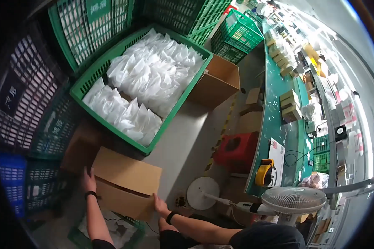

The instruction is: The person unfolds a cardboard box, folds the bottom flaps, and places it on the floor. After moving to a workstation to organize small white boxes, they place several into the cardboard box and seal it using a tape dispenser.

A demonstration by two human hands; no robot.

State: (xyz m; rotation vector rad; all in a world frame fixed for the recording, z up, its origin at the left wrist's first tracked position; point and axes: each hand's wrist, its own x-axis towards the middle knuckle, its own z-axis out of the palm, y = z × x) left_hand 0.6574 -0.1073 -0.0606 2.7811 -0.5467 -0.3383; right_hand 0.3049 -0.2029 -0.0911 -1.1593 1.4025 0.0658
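Between my two hands is a brown cardboard box, its two top flaps folded inward with a narrow dark gap between them. My left hand grips its left side, a dark band around the wrist. On the opposite side, my right hand holds the corner near the gap, its wrist also banded. Some fingers of both hands are hidden behind the cardboard. Just beyond the box stands a large green crate filled with white, thin-wrapped packets.
Stacked green crates and a blue crate line the left. An open carton stands beyond the large crate. To the right are a red stool, a long green workbench and a standing fan. Another green crate lies below.
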